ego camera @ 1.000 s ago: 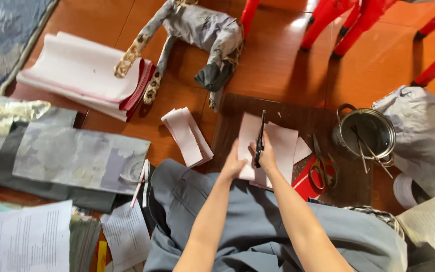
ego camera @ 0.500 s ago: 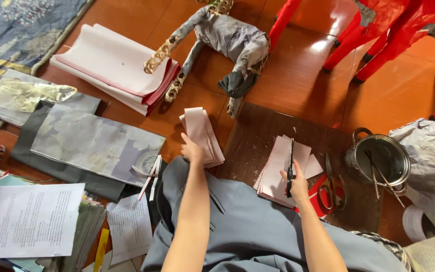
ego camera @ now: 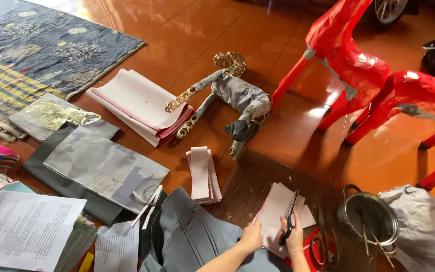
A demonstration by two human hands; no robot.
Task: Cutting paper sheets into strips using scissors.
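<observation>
Risk of cut: right hand [ego camera: 295,238] fingers closed round black blade tool [ego camera: 289,219] on pink paper stack [ego camera: 277,220] at near board, left hand [ego camera: 251,236] fingers curled, pressing stack's left edge nearby.

Bright daylight glares off the glossy floor [ego camera: 298,136] and red chairs [ego camera: 348,60]; sharp focus, soft shadows.

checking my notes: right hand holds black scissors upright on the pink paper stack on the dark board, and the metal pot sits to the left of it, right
Not quite. In the head view the metal pot sits to the right of the pink paper stack, not the left. The rest holds: the right hand holds black scissors upright on that stack on the dark board.
</observation>
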